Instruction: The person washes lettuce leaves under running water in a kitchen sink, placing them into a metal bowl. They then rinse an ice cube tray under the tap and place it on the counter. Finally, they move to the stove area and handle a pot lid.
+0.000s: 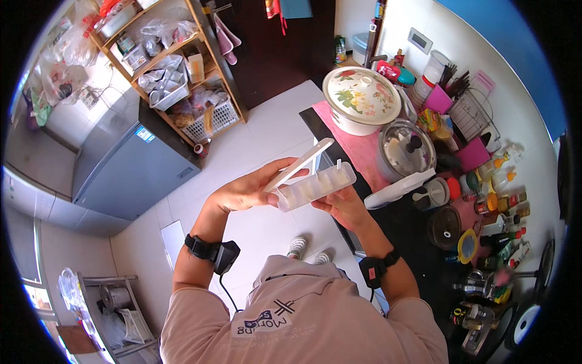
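Above the floor in front of me is a translucent plastic mould tray (313,187) with several compartments holding pale contents. My right hand (342,204) grips its near side and right end from below. A long white plastic strip, apparently a lid (298,166), slants up and away over the tray, apart from it at the far end. My left hand (257,184) holds that lid, fingers behind it, while the thumb rests by the tray's left end. Small upright tabs stand along the tray's far edge. The tray is tilted, and its underside is hidden.
A black counter (400,236) runs along my right, with a pink cloth (363,161). On it are a floral lidded enamel pot (362,98), a steel pot with a glass lid (407,149), a white plastic item (398,189) and several seasoning bottles (502,200). Wooden shelves (157,59) stand far left.
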`<state>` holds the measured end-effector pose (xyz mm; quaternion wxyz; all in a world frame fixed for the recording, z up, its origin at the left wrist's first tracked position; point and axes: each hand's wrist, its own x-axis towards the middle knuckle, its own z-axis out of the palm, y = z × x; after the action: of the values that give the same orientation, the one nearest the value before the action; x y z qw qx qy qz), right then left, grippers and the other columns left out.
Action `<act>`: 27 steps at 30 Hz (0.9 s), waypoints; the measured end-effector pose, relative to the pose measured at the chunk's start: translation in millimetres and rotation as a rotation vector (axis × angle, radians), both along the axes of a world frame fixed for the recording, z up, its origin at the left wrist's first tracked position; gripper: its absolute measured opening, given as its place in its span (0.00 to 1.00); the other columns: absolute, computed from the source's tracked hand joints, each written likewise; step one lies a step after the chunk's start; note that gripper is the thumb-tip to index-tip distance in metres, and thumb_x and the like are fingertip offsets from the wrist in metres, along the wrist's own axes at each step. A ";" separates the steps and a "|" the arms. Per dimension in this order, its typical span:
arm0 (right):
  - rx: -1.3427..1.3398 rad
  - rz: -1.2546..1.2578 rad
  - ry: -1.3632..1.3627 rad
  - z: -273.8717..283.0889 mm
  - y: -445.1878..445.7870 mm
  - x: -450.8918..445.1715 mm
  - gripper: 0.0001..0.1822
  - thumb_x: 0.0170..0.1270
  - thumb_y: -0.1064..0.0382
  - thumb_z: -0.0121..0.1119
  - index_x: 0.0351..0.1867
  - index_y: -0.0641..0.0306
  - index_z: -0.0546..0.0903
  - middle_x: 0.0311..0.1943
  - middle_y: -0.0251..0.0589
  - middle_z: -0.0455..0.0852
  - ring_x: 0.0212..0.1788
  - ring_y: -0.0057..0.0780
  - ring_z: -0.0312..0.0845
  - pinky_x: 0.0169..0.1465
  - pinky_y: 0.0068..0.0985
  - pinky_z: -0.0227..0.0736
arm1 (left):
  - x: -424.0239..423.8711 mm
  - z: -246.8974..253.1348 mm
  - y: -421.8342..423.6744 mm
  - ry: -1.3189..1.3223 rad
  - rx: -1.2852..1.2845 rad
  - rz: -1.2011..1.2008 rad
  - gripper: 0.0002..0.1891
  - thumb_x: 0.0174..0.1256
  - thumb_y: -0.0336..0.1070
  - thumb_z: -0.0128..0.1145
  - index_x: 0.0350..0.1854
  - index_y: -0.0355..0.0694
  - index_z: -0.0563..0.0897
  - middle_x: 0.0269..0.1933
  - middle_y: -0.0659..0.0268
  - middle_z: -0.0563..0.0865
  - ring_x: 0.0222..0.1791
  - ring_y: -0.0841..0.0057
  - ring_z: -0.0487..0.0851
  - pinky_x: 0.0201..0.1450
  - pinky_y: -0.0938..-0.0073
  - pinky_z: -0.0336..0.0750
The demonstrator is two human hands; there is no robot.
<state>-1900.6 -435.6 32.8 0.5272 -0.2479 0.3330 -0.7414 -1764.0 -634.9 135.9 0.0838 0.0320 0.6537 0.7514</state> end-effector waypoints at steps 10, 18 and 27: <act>-0.018 0.162 -0.054 -18.2 -43.8 35.9 0.25 0.60 0.65 0.57 0.58 0.54 0.64 0.53 0.35 0.72 0.54 0.32 0.71 0.56 0.34 0.70 | 130.3 -43.1 1.8 -0.008 0.213 0.619 0.41 0.51 0.41 0.56 0.68 0.42 0.51 0.65 0.50 0.61 0.62 0.56 0.66 0.57 0.60 0.67; -0.007 0.428 -0.037 -20.9 -117.1 147.9 0.22 0.60 0.63 0.57 0.56 0.57 0.67 0.51 0.37 0.74 0.52 0.32 0.73 0.56 0.33 0.70 | 296.5 -89.1 19.7 0.002 0.544 1.049 0.29 0.46 0.39 0.58 0.55 0.39 0.69 0.52 0.57 0.75 0.56 0.65 0.72 0.55 0.67 0.69; -0.032 0.831 0.032 -19.4 -219.8 399.8 0.21 0.60 0.60 0.58 0.55 0.57 0.69 0.49 0.36 0.76 0.51 0.30 0.74 0.56 0.30 0.71 | 529.6 -99.1 45.4 0.150 0.397 1.509 0.19 0.50 0.25 0.53 0.45 0.41 0.62 0.56 0.55 0.70 0.60 0.63 0.68 0.59 0.58 0.66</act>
<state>-1500.8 -655.4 13.4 0.7725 -0.3808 0.2011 -0.4666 -1234.4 -589.6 36.8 -0.5013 -0.3558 0.3561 0.7038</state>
